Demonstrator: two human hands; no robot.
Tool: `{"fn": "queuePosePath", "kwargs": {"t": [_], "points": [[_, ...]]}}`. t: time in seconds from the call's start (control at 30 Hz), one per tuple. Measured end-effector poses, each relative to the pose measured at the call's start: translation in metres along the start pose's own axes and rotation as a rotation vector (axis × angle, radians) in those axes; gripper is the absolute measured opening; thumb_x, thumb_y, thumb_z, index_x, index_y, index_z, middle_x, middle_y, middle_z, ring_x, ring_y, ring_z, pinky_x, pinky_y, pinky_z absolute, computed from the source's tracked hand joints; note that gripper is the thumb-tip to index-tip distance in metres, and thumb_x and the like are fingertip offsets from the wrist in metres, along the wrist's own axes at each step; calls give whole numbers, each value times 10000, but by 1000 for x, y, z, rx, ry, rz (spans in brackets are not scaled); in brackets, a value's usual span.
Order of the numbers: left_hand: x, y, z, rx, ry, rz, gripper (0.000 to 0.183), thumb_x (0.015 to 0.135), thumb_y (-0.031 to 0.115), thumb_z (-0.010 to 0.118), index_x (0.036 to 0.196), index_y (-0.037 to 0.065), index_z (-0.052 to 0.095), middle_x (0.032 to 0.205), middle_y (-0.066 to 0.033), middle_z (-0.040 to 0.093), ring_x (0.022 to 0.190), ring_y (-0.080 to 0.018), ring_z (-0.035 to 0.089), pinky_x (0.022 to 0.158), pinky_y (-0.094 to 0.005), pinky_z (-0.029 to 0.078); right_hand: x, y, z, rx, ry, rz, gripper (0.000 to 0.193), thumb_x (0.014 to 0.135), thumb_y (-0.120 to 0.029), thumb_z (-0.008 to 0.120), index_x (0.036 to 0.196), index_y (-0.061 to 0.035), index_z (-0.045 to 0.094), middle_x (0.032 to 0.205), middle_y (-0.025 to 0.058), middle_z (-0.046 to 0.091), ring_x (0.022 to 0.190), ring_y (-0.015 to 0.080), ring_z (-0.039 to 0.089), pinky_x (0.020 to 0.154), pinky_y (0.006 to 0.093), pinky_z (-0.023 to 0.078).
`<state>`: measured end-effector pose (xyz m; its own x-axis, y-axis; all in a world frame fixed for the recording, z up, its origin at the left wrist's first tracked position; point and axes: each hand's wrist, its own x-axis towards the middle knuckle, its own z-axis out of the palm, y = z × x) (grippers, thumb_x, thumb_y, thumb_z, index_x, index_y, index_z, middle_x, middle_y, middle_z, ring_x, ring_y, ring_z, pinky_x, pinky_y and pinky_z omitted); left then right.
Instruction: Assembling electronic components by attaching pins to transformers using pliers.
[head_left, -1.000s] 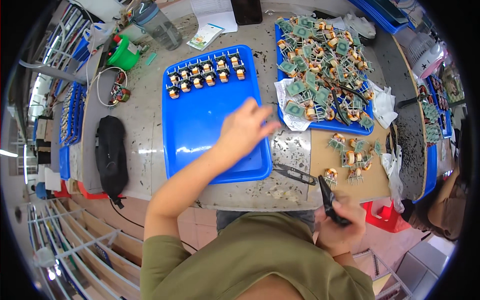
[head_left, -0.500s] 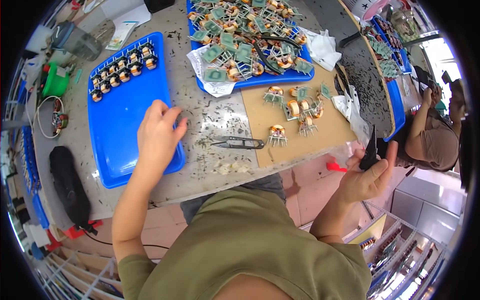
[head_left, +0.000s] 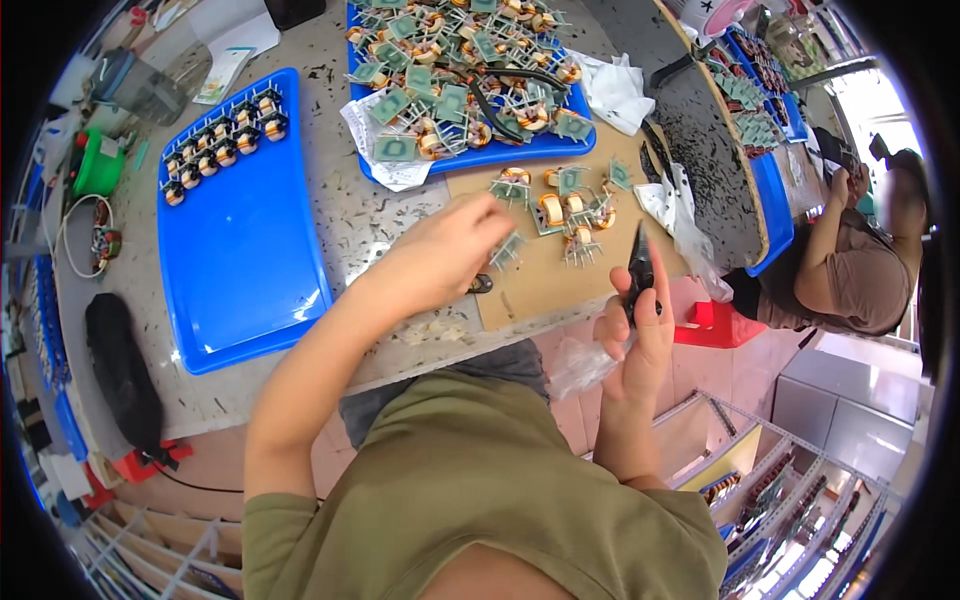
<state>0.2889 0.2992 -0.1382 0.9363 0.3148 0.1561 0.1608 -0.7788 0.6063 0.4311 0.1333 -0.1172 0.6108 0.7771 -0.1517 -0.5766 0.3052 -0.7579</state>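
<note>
My left hand (head_left: 452, 252) reaches over the brown board (head_left: 530, 305), its fingers closed on a small coil component (head_left: 507, 250) with a green base and pins. Beneath that hand, the snips (head_left: 482, 284) are mostly hidden, with only the handle end showing. My right hand (head_left: 640, 340) is raised before the table's front edge, gripping a black pointed hand tool (head_left: 640, 275), tip up. Its exact kind is unclear. Several more copper-wound coil components (head_left: 577, 212) lie on the far part of the board.
At left, a blue tray (head_left: 245, 260) carries rows of coil components (head_left: 225, 140) at its far end. A second blue tray (head_left: 520, 155) is heaped with coils, black-handled pliers (head_left: 495, 105) on top. White plastic (head_left: 610, 90) lies beside it. Another person (head_left: 850, 260) sits at right.
My left hand has moved right from over the left tray to a coil component on the board. My right hand has come left and inward with the black tool. The view has shifted slightly.
</note>
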Motion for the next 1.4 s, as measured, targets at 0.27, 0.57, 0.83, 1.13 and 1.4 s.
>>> {"fn": "queuePosePath", "kwargs": {"t": [0.27, 0.57, 0.83, 1.13, 1.4], "points": [[-51, 51, -12, -1096, 689, -260, 405, 666, -128, 560, 1038, -36, 429, 1006, -80, 445, 853, -148, 531, 731, -265, 462, -3, 16, 31, 227, -112, 199, 201, 851, -155, 455, 1048, -128, 431, 978, 235, 530, 405, 119, 416, 304, 200, 308], [-98, 67, -24, -1508, 918, -418, 409, 692, -146, 530, 1072, -42, 419, 1052, -153, 482, 848, -229, 568, 704, -316, 503, -2, 40, 67, 471, -347, 357, 395, 876, -274, 370, 1250, -157, 320, 973, 200, 523, 484, 135, 490, 326, 220, 354], [-112, 59, -21, -1504, 1078, -349, 379, 718, -110, 527, 1077, -48, 421, 1011, -153, 510, 782, -207, 583, 642, -298, 503, -3, 53, 88, 392, -535, 479, 523, 864, -465, 244, 1309, -192, 212, 1170, 177, 437, 638, 219, 511, 459, 293, 387], [-116, 66, -31, -1980, 1050, -460, 250, 747, -59, 535, 977, 28, 488, 884, -90, 554, 753, -142, 555, 646, -250, 460, -29, 49, 97, -296, -559, -94, 377, 779, 1, 489, 1121, -79, 354, 759, 201, 558, 474, 189, 532, 397, 289, 444], [-120, 70, -26, -1952, 1013, -277, 292, 708, -71, 582, 956, 18, 456, 909, -92, 534, 779, -137, 553, 649, -250, 464, -32, 48, 100, -625, -845, -545, 405, 650, -7, 681, 995, -5, 469, 664, 108, 567, 488, 196, 533, 438, 302, 445]]}}
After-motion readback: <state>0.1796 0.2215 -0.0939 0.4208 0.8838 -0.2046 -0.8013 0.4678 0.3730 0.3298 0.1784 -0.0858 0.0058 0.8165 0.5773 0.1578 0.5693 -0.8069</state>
